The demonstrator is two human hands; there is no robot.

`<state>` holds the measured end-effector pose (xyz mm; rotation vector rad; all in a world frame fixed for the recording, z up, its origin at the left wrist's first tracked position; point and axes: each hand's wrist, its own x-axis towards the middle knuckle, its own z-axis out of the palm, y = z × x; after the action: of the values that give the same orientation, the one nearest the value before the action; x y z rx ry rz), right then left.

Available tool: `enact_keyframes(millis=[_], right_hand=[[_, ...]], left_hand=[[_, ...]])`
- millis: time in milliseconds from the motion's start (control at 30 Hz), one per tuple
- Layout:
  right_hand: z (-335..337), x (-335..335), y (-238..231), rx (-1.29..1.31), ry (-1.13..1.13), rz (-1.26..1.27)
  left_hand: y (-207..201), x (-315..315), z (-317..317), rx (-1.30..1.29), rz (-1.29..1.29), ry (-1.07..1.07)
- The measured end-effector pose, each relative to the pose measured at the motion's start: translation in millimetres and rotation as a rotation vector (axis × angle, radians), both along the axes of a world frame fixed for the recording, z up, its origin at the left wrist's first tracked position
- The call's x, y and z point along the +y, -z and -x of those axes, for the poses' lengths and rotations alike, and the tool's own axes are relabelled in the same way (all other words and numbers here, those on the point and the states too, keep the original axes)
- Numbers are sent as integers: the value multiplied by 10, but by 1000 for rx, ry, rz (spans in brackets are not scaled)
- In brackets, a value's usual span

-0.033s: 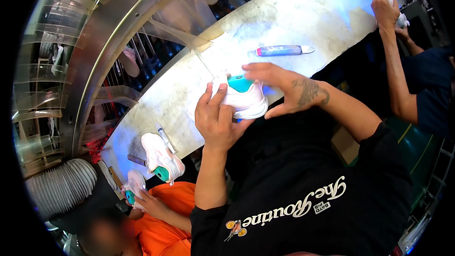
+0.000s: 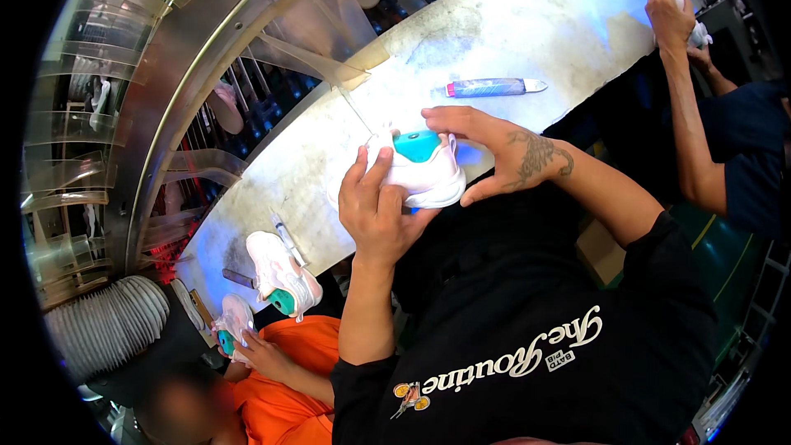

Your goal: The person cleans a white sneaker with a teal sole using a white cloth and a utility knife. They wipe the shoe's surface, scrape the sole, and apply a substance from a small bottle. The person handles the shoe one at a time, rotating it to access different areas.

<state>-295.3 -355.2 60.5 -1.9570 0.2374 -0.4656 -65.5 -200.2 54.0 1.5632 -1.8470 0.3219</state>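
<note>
A white shoe (image 2: 432, 181) with a teal last (image 2: 418, 146) filling its opening sits at the near edge of the worktable, directly before me. My left hand (image 2: 377, 208) is closed around its left end, fingers along the far side and thumb at the near lower edge. Around the other end, my right hand (image 2: 504, 152) is spread, thumb and fingers wide apart. Its fingertips reach over the teal last and its thumb points at the sole's end; whether it touches the shoe I cannot tell. Beyond them lies a blue-wrapped tool (image 2: 494, 87) with a pale pointed tip.
On the pale worktable (image 2: 445, 45), a second white shoe (image 2: 282, 276) stands at lower left beside a slim pen-like tool (image 2: 286, 237). A person in orange (image 2: 284, 375) holds another shoe (image 2: 235, 319). At upper right a co-worker's hand (image 2: 669, 16) works. A machine with clear strips (image 2: 309, 58) borders the far side.
My right hand has shifted very slightly, its blurred fingers now sharper over the teal last. The shoe has tilted a touch, while my left hand keeps its hold.
</note>
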Motion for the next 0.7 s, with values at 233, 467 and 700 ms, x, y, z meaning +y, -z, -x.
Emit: enact_keyframes(millis=[233, 467, 700], right_hand=[[-271, -45, 263, 95, -222, -753], [-254, 85, 378, 144, -144, -833], [-287, 202, 262, 154, -31, -646]], left_hand=[[86, 134, -103, 90, 24, 17], [119, 132, -88, 109, 27, 9], [154, 141, -11, 89, 25, -21]])
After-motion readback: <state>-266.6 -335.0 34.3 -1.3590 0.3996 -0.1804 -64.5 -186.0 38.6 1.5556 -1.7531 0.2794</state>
